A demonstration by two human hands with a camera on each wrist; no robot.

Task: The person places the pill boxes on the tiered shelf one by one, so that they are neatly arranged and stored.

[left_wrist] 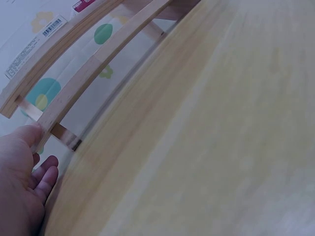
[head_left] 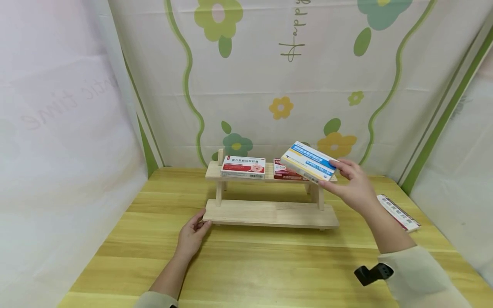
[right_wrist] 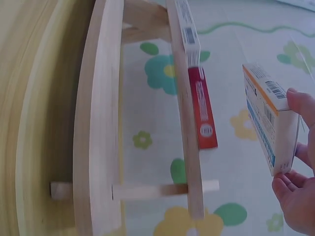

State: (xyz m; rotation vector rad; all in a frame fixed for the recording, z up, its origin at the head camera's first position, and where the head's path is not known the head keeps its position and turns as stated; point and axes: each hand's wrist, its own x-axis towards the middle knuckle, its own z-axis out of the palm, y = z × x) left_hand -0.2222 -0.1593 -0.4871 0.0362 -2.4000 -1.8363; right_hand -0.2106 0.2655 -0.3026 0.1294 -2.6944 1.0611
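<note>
A two-tier wooden shelf [head_left: 271, 212] stands on the table. At the left end of its lower board, my left hand [head_left: 191, 234] holds the edge, thumb at the front corner; the left wrist view shows its other fingers curled below. My right hand [head_left: 355, 187] pinches a blue, white and yellow medicine box [head_left: 310, 161] by its right end, thumb below and fingers above. That box is tilted and held off the upper board, as the gap in the right wrist view shows. On the upper board lie a white-and-red medicine box [head_left: 243, 167] and a red medicine box [right_wrist: 203, 108], partly hidden in the head view.
Right of the shelf, a white medicine box [head_left: 398, 214] with dark lettering lies flat on the wood-grain table [head_left: 269, 265], partly behind my right forearm. A floral curtain [head_left: 246, 85] hangs behind the shelf, with fabric walls at both sides.
</note>
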